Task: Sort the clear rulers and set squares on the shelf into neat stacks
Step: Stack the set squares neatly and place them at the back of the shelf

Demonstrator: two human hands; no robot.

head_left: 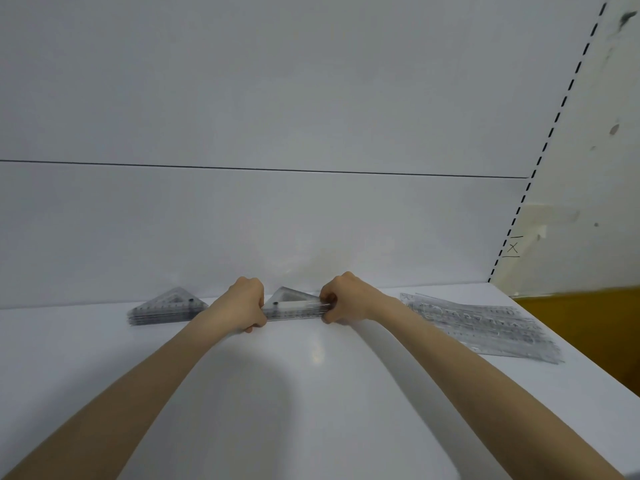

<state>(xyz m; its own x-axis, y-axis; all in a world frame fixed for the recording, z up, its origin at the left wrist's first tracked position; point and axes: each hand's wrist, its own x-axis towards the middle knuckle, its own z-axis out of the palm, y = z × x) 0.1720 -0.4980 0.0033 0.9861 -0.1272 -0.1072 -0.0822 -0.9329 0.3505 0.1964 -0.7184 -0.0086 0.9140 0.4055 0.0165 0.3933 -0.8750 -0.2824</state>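
Right now the left hand (246, 299) and the right hand (341, 297) each have their grip curled tight round one end of a stack of clear set squares (292, 303), which sits on the white shelf (311, 375) close to the back wall (277, 220). A second set-square stack (166, 308) lies just to its left, and a loose spread of clear rulers (481, 323) lies off to the right.

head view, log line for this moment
left hand: grips middle set square stack | right hand: grips it too | rulers: loose pile, right
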